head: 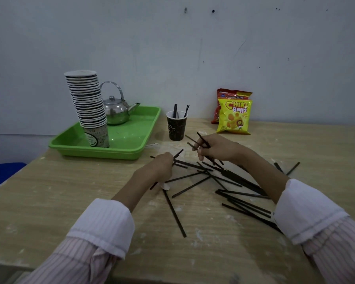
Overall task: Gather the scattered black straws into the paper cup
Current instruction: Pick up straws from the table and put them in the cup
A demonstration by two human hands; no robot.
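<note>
Two grips hold straws: the left hand point(162, 166) pinches one black straw point(178, 153), the right hand point(216, 149) clasps several. Scattered straws point(244, 182) lie mid-worktop point(49, 201); the paper cup point(176, 129) stands near the far edge.

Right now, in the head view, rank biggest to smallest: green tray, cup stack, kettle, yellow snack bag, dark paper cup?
1. green tray
2. cup stack
3. kettle and yellow snack bag: look about alike, not ranked
4. dark paper cup
</note>
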